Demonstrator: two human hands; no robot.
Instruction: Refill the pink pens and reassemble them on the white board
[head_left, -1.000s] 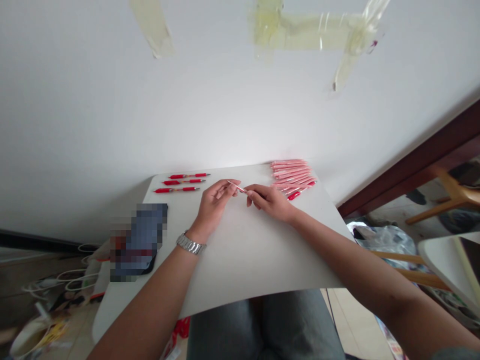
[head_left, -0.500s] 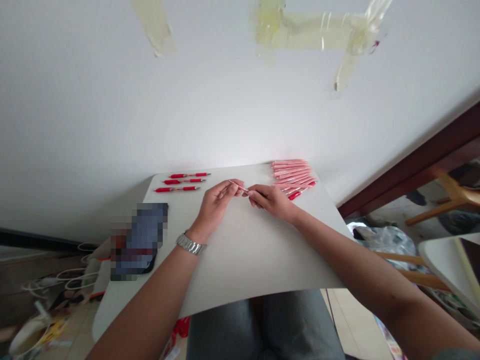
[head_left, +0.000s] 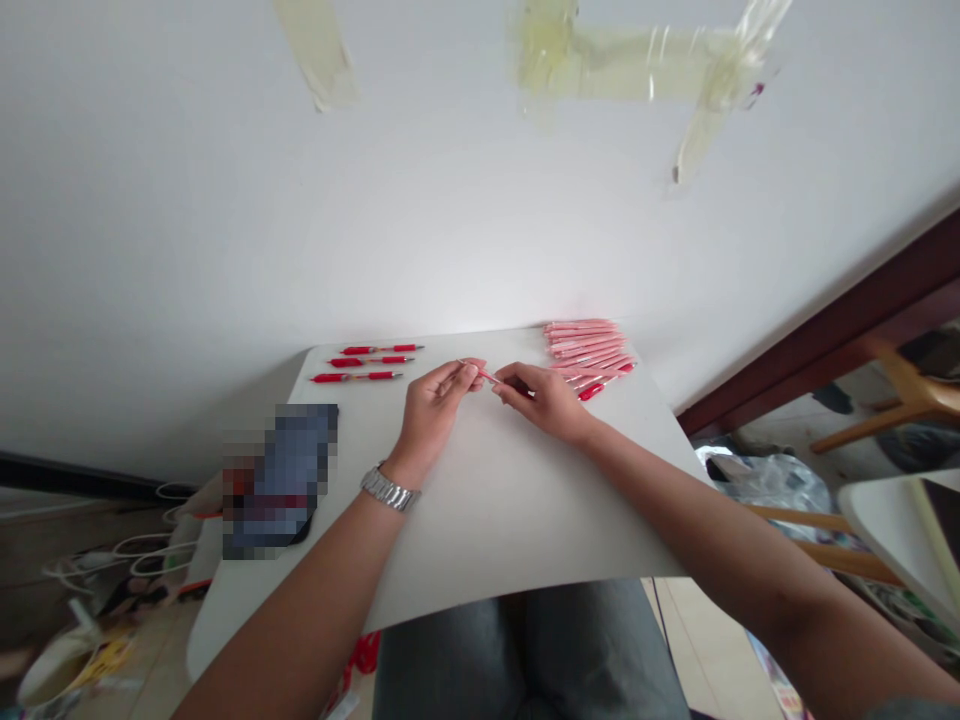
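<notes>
My left hand (head_left: 442, 390) is closed in a pinch round a thin pink-red pen refill (head_left: 486, 376), which slants down to the right above the table. Thumb and forefinger of my right hand (head_left: 536, 395) close at the refill's lower right end, hiding its tip. To the right lies a pile of slim pink refills (head_left: 585, 345). At its front edge are red pen parts (head_left: 591, 392), partly behind my right hand. On the left, three red pens (head_left: 367, 377) lie in near-parallel rows, apart from my left hand.
A white table (head_left: 480, 520) stands against the wall. At its left side lies a blurred-out dark flat object (head_left: 289, 480). Cables (head_left: 142, 555) and a bin (head_left: 56, 670) are on the floor at left. Plastic bags (head_left: 780, 485) and a wooden chair (head_left: 885, 400) stand at right.
My right hand's fingers have shifted and loosened slightly at the refill's end, showing a little more of it. My left hand keeps its hold. The view has moved slightly.
</notes>
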